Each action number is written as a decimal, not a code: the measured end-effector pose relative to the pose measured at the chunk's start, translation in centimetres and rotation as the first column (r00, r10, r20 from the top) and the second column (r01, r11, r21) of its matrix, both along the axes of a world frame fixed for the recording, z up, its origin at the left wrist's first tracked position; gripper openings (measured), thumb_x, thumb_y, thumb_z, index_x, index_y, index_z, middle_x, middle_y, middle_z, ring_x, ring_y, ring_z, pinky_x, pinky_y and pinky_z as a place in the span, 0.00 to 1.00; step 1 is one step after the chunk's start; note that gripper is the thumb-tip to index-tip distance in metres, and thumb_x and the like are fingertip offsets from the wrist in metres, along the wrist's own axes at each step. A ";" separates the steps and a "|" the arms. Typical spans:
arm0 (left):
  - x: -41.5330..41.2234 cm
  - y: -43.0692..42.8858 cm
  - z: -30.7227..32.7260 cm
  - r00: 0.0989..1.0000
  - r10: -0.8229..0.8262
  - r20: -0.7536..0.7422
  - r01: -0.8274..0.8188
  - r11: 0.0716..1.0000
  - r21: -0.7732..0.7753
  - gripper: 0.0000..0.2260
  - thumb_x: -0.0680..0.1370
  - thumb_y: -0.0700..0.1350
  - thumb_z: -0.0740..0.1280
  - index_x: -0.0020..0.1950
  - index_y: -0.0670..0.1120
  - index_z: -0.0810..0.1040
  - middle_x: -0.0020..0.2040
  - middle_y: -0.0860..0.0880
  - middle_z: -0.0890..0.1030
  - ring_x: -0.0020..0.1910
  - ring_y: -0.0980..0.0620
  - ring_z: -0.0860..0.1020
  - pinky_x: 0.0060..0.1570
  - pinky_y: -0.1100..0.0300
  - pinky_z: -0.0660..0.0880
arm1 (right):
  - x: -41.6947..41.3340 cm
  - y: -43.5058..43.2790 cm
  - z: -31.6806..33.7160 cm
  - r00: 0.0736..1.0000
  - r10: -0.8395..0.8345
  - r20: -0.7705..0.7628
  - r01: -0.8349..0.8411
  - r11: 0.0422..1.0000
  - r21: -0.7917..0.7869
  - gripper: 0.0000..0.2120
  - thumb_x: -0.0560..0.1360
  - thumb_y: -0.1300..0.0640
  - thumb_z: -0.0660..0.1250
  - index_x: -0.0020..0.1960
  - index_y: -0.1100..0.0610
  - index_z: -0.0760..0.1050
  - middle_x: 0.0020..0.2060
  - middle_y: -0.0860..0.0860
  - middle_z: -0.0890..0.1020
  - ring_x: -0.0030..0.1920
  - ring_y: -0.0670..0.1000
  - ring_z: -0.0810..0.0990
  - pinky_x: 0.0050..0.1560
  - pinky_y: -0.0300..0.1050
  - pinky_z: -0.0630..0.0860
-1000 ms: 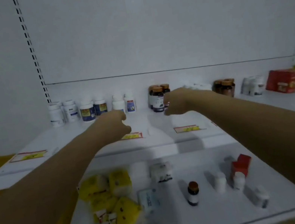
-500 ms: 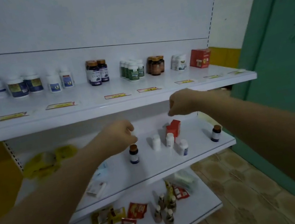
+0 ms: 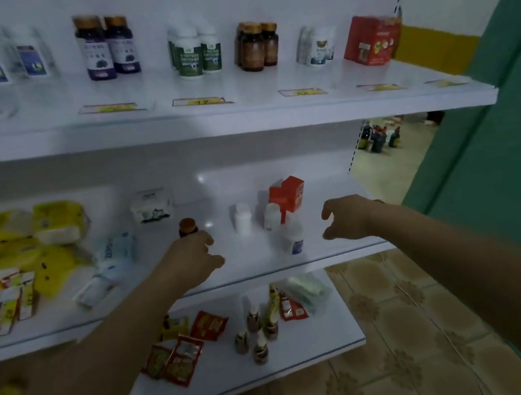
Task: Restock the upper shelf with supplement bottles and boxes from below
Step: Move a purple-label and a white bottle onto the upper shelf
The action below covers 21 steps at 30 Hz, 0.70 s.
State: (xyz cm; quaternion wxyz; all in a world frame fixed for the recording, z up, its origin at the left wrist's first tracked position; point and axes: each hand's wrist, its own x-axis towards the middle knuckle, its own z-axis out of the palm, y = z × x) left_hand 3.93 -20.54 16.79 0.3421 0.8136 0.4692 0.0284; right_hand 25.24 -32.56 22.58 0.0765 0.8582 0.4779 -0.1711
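Note:
The upper shelf (image 3: 238, 121) carries rows of supplement bottles and a red box (image 3: 370, 38) at its right end. On the middle shelf (image 3: 257, 267) stand a brown-capped bottle (image 3: 187, 227), two white bottles (image 3: 242, 218) (image 3: 272, 215), a blue-labelled white bottle (image 3: 292, 237) and a red box (image 3: 288, 194). My left hand (image 3: 190, 262) hovers just in front of the brown-capped bottle, fingers apart, covering its lower part. To the right of the blue-labelled bottle is my right hand (image 3: 348, 218), fingers curled apart, holding nothing.
Yellow packets (image 3: 32, 234), a white box (image 3: 150, 204) and small cartons fill the left of the middle shelf. The bottom shelf (image 3: 282, 367) holds red sachets and small brown bottles. A green wall (image 3: 505, 154) stands at the right, above tiled floor.
My view has dropped from the upper shelf to the middle one. Both hands came down from upper-shelf height to the middle shelf, and their fingers have spread.

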 end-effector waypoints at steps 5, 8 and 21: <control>0.6 2.0 -4.7 0.986 0.166 -0.033 -0.169 0.981 -0.093 0.26 0.76 0.47 0.67 0.72 0.43 0.65 0.69 0.44 0.70 0.66 0.47 0.70 0.61 0.62 0.67 | 4.7 3.6 -6.5 0.991 -0.040 -0.131 0.043 0.999 0.018 0.29 0.77 0.57 0.65 0.74 0.60 0.57 0.63 0.62 0.74 0.62 0.59 0.73 0.45 0.42 0.69; 1.1 4.7 -7.5 0.958 0.285 -0.026 -0.285 0.949 -0.135 0.28 0.76 0.46 0.68 0.73 0.42 0.64 0.70 0.42 0.69 0.67 0.45 0.70 0.63 0.59 0.68 | 6.9 5.9 -10.4 0.987 -0.062 -0.145 0.071 0.996 0.060 0.32 0.75 0.58 0.66 0.74 0.61 0.56 0.62 0.63 0.74 0.61 0.61 0.75 0.50 0.45 0.70; 8.9 17.9 -16.7 0.742 0.597 0.304 -0.557 0.802 -0.215 0.38 0.72 0.46 0.72 0.76 0.43 0.54 0.73 0.44 0.63 0.70 0.45 0.66 0.66 0.57 0.63 | 10.9 13.7 -25.0 0.953 0.041 -0.301 0.136 0.827 0.545 0.22 0.76 0.60 0.66 0.69 0.55 0.67 0.62 0.59 0.74 0.60 0.59 0.75 0.63 0.51 0.72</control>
